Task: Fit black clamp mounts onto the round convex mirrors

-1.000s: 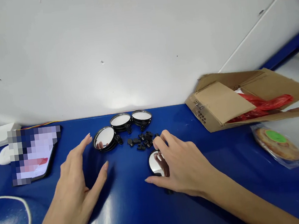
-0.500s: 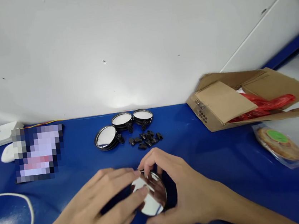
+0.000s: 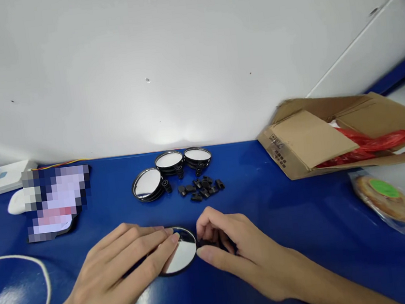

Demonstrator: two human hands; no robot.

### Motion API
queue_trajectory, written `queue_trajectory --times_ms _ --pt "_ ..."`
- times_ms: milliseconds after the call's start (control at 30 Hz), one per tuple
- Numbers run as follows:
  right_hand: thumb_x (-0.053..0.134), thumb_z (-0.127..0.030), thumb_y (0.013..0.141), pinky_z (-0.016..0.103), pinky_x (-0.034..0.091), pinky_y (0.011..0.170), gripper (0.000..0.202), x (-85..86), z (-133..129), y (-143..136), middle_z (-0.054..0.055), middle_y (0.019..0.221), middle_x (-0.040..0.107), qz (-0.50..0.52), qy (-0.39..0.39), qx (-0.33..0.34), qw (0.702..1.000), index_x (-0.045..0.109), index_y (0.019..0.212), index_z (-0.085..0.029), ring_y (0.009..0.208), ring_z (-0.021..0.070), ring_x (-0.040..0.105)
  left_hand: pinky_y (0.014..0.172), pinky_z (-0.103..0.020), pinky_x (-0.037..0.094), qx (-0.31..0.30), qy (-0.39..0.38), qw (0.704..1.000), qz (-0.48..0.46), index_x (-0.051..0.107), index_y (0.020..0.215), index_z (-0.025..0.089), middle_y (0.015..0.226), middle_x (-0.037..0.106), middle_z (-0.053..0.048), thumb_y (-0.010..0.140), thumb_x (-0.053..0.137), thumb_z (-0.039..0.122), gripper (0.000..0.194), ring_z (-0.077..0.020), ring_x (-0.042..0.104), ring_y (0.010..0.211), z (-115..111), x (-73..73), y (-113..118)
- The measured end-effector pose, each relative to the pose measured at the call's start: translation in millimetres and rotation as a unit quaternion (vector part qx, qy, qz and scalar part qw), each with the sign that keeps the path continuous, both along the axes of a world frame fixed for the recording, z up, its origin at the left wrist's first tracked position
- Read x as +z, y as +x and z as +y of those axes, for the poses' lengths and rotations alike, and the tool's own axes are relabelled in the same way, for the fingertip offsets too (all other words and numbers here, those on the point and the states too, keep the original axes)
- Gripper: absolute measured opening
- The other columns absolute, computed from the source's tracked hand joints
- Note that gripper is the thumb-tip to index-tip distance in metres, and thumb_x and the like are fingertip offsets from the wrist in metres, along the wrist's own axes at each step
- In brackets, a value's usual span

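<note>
1. Landmark = the pile of small black parts (image 3: 206,190) on the blue bench (image 3: 248,205); all pos. given from it.
2. Main change: our loose mirror (image 3: 185,254) is now on the near-left side of the pile, face up & looking near flat on the bench; half a sec ago it was tilted btwn our hands, straight on the near side.
3. L hand (image 3: 110,274), also near-left of the pile: fingers laid over the mirror's face, not clenched. Thumb's out of sight, so can't tell if the grip has the rim too.
4. R hand (image 3: 250,254), near-right of the pile: fingers curled, thumb tip at the mirror's R edge. Smth dark sits inside the curl, prob. the mirror's mount, but we can't tell if the grip is closed on it.
5. What it means: w/ L resting on the face, we judge the mirror's steadied & R has access to its edge. Parts in the pile are untouched.
6. Rest, same ref.: three mirror stacks (image 3: 147,182) left & beyond; phone (image 3: 59,197), part pixelated, far left; open cardboard box (image 3: 314,139) w/ red plastic (image 3: 377,142), right; wrapped round item (image 3: 387,199), far right, a bit nearer us.
</note>
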State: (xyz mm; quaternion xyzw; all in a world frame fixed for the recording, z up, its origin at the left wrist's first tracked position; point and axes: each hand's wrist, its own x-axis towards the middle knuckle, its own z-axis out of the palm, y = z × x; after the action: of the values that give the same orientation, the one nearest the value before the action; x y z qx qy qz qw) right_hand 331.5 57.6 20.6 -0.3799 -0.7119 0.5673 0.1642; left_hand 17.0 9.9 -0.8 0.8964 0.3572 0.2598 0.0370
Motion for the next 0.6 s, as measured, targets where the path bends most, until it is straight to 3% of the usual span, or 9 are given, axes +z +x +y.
queue_trajectory --times_ms 100,200,300,433,600 --pt "0.063 -0.050 0.121 0.027 0.043 0.071 0.035 3.1 -1 0 -0.007 0.082 0.062 -0.007 -0.011 0.005 1.000 0.061 0.098 -0.023 0.075 0.0119 0.055 0.116 -0.035 0.052 0.012 -0.001 1.000 -0.014 0.070 0.160 0.028 0.142 0.087 -0.003 0.127 0.046 0.016 0.043 -0.0197 0.082 0.124 -3 -0.7 3" --pt "0.054 -0.052 0.124 0.026 0.046 0.077 0.047 6.2 -3 -4 -0.005 0.081 0.065 0.010 -0.025 0.018 0.999 0.061 0.089 -0.022 0.078 0.0116 0.061 0.124 -0.034 0.048 0.025 0.009 0.999 -0.031 0.073 0.158 0.031 0.141 0.087 0.000 0.127 0.050 0.023 0.039 -0.0174 0.083 0.120 -3 -2.0 6" --pt "0.058 -0.049 0.123 0.025 0.046 0.078 0.045 7.2 -6 -7 -0.005 0.081 0.065 0.030 -0.033 0.036 0.998 0.060 0.087 -0.022 0.079 0.0115 0.061 0.122 -0.031 0.052 0.004 0.010 0.999 -0.046 0.072 0.161 0.031 0.138 0.089 0.000 0.125 0.059 0.029 0.038 -0.0177 0.085 0.117 1 -1.4 9" --pt "0.062 -0.047 0.121 0.025 0.045 0.075 0.040 6.0 -5 -8 -0.005 0.083 0.064 0.048 -0.041 0.063 0.996 0.059 0.089 -0.022 0.078 0.0116 0.060 0.112 -0.029 0.060 -0.046 -0.025 0.997 -0.061 0.060 0.173 0.031 0.128 0.091 0.000 0.129 0.046 0.025 0.047 -0.0161 0.087 0.113 5 0.3 11" --pt "0.066 -0.054 0.118 0.026 0.047 0.074 0.044 0.6 1 -7 -0.004 0.083 0.061 0.104 -0.048 0.112 0.987 0.060 0.087 -0.022 0.077 0.0134 0.057 0.097 -0.036 0.070 -0.097 -0.099 0.985 -0.105 0.052 0.179 0.037 0.131 0.091 -0.003 0.128 0.042 0.026 0.053 -0.0226 0.089 0.112 9 2.7 13"
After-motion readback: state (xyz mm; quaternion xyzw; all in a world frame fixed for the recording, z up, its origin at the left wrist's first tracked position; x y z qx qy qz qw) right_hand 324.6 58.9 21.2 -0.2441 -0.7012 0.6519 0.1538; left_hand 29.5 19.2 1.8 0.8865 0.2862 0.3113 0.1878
